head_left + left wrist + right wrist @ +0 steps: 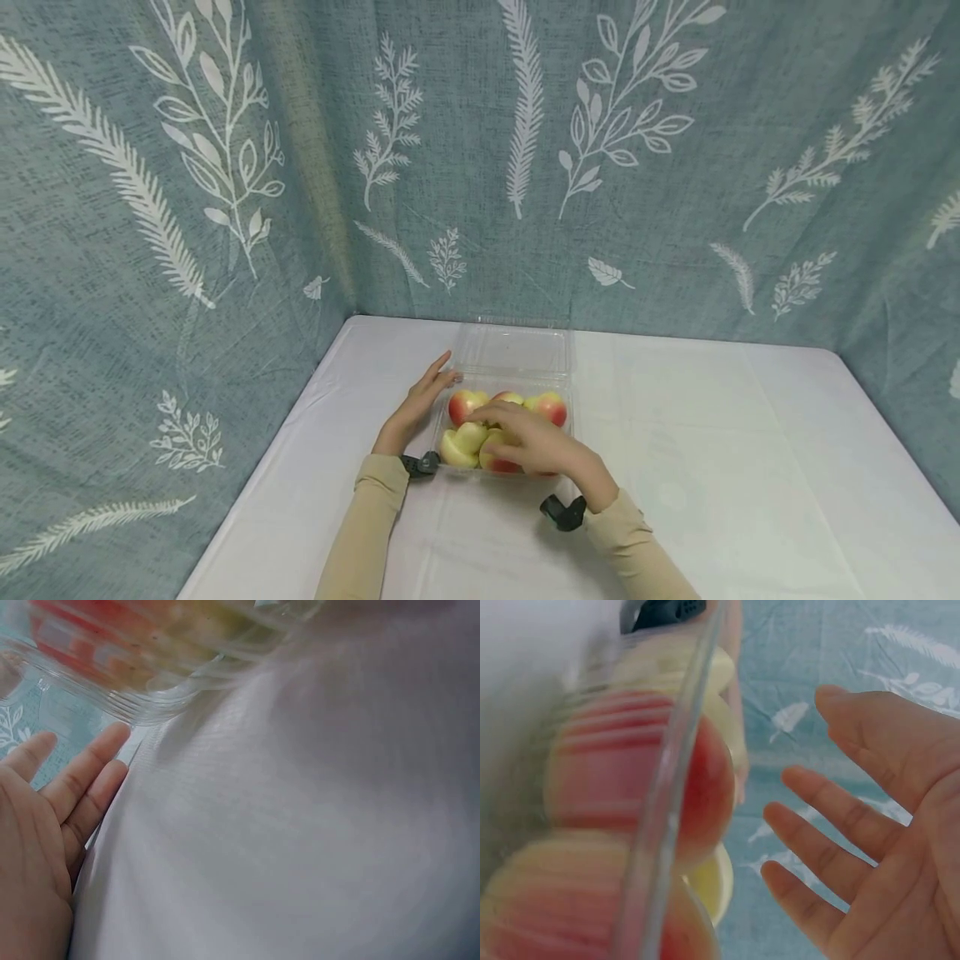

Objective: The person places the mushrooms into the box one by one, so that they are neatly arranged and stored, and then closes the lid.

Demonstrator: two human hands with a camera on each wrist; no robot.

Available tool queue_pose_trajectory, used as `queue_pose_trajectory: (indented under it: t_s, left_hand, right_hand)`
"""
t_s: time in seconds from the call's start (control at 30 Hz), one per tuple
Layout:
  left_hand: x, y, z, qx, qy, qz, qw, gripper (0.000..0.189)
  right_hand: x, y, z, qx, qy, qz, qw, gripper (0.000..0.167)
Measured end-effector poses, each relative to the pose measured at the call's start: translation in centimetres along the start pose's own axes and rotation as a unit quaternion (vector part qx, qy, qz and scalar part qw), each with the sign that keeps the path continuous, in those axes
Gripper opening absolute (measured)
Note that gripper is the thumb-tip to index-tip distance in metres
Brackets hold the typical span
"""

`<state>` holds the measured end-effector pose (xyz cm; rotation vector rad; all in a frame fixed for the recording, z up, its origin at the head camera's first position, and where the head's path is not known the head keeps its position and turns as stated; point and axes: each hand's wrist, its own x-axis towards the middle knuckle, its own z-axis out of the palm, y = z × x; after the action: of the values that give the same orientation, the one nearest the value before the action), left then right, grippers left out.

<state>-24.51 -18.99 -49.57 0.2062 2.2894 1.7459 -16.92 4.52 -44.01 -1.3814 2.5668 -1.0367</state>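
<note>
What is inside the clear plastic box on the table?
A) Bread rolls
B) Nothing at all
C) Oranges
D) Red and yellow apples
D: the head view shows red and yellow apples filling the clear plastic box, whose lid lies open behind it, with the right hand over the fruit and the left hand at the box's side.

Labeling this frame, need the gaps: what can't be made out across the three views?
- Head view: right hand covers the middle apples; count and any contact hidden.
- Left wrist view: clear container blurred and cut off by the top edge; left hand cut off at left.
- Right wrist view: fruit smeared behind the container wall; fingers spread, touching nothing visible.
</note>
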Motion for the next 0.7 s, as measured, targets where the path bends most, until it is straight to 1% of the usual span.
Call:
queue_pose_trajectory:
  t_s: [0.03,0.1,0.17,0.2,0.37,0.43,0.5,0.63,0.7]
  left_hand:
    - [-0.3,0.3,0.1,-0.001,0.0,0.002,1.0,0.058]
    - [-0.3,0.4,0.0,-0.01,-0.003,0.001,0.9999,0.058]
    - [-0.4,0.4,0.1,-0.008,-0.002,0.0,1.0,0.058]
    - [-0.6,0.8,0.1,-0.01,-0.004,-0.003,0.9999,0.057]
    - [-0.8,1.0,0.1,0.003,0.002,-0.005,1.0,0.057]
    - [-0.8,1.0,0.1,0.003,0.004,-0.006,1.0,0.058]
    - [-0.9,1.0,0.1,0.0,0.003,-0.004,1.0,0.058]
    - [-0.9,1.0,0.1,-0.001,0.006,-0.001,1.0,0.058]
    - [-1.0,1.1,0.2,0.001,0.007,0.0,1.0,0.058]
  right_hand:
    - [-0.1,0.0,-0.2,0.002,0.007,-0.006,1.0,0.038]
    - [-0.4,0.3,-0.4,0.011,0.017,-0.019,0.9996,0.037]
    - [-0.6,0.5,-0.7,0.02,0.022,-0.025,0.9992,0.035]
    - [-0.7,0.6,-0.8,0.019,0.024,-0.021,0.9993,0.035]
    - [-1.3,1.0,-1.6,0.0,0.038,0.02,0.9991,0.035]
    - [-1.5,1.3,-1.8,-0.008,0.046,0.03,0.9984,0.037]
    - [-1.7,1.5,-2.0,-0.003,0.055,0.035,0.9979,0.038]
    - [-2.0,2.2,-2.2,0.01,0.076,0.029,0.9966,0.038]
    - [-2.3,2.5,-2.3,0.005,0.089,0.029,0.9956,0.038]
